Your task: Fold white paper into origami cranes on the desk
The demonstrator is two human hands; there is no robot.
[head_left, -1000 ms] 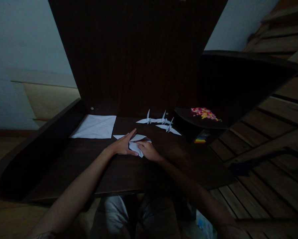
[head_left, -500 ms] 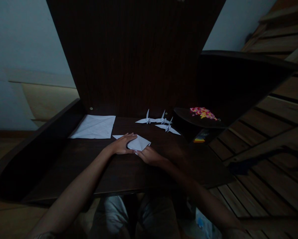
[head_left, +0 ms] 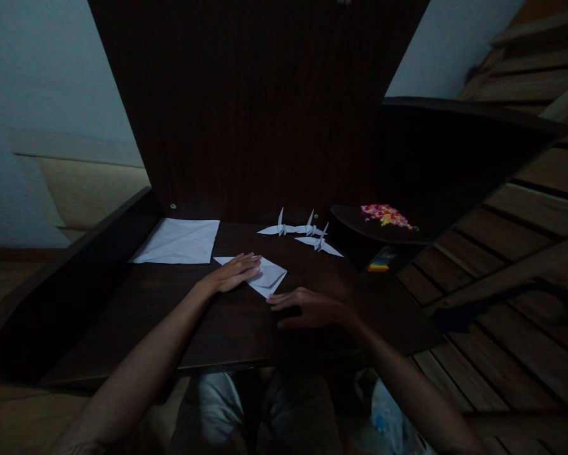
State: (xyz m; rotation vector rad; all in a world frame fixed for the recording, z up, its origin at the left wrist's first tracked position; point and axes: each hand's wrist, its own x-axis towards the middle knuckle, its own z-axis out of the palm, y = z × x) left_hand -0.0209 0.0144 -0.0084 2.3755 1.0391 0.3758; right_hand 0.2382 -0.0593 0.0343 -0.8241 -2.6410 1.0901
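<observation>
A partly folded sheet of white paper (head_left: 270,277) lies on the dark wooden desk (head_left: 236,322) in front of me. My left hand (head_left: 235,272) rests flat on its left part, fingers stretched out and covering some of it. Close to the paper's near corner is my right hand (head_left: 305,308), its fingers apart and holding nothing; whether a fingertip touches the corner I cannot tell. Behind the folded paper stand three white origami cranes (head_left: 319,242), wings spread.
To the left lies a creased white sheet (head_left: 182,241). A small corner shelf (head_left: 347,221) on the right bears a heap of pink and yellow bits (head_left: 386,215), with a colourful small item (head_left: 379,265) below it. Raised side panels (head_left: 70,259) edge the desk.
My right hand has let go of the folded paper and drawn back to the right, its fingers opening. My left hand now lies flatter on the paper, with the thumb drawn in.
</observation>
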